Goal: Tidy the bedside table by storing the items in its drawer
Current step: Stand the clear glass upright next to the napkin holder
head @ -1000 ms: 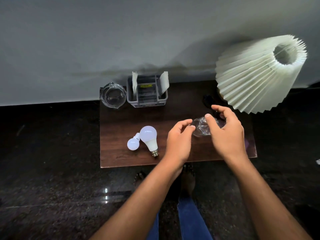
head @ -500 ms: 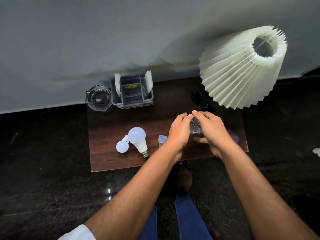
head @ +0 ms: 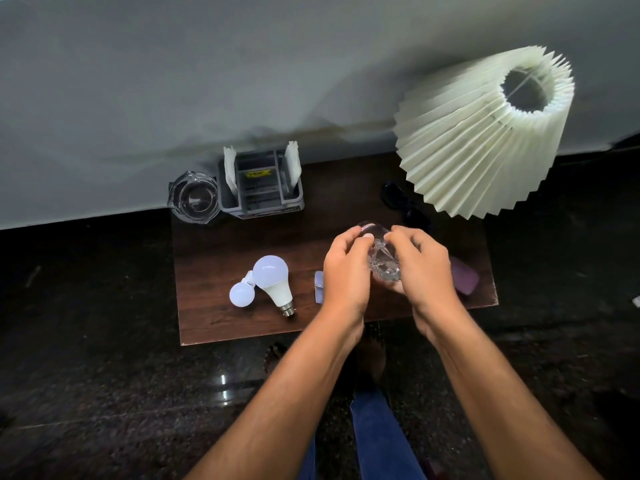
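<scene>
I look down on a dark wooden bedside table [head: 214,317]. My left hand [head: 346,271] and my right hand [head: 424,268] both grip a clear cut-glass tumbler [head: 382,261], lifted above the table's middle. A large white bulb [head: 272,277] and a small white bulb [head: 241,294] lie side by side at the front left. A small silvery box [head: 319,287] peeks out beside my left wrist. A purple case [head: 464,277] lies partly hidden behind my right hand. The drawer is not visible.
A grey organiser [head: 261,188] with white paper and a clear glass ashtray [head: 194,202] stand at the back left against the wall. Dark sunglasses [head: 403,206] lie beneath a pleated cream lampshade [head: 485,133] at the back right. Dark polished floor surrounds the table.
My left hand has come across to the glass and closed on it beside my right hand. Both hands have raised it off the table. The view has shifted slightly.
</scene>
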